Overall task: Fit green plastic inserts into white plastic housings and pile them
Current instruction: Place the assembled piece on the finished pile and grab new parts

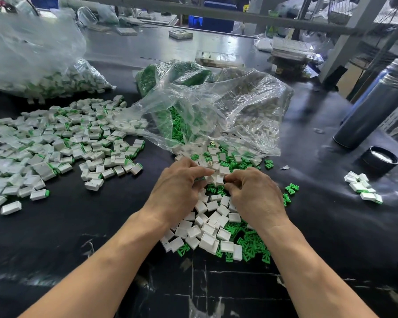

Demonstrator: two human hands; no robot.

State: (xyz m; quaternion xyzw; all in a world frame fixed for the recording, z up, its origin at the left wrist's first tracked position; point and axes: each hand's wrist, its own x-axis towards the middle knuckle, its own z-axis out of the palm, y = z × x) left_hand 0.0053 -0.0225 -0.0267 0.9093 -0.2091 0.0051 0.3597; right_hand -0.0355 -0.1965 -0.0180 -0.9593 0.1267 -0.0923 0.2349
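Scuffed black table [83, 226] under both hands [216, 191] bears white housings [213, 228].

There is one view only, from a camera on the person's head, looking forward and steeply down over a black table [55, 237]. It sits close: both forearms run in from the bottom edge, and the left hand [177, 191] and right hand [255, 198] meet near the middle. The wide lens bends things (the flask [372, 106] at right leans outward). Further up, the view reaches the table's far end and the shelving [216, 13] beyond.
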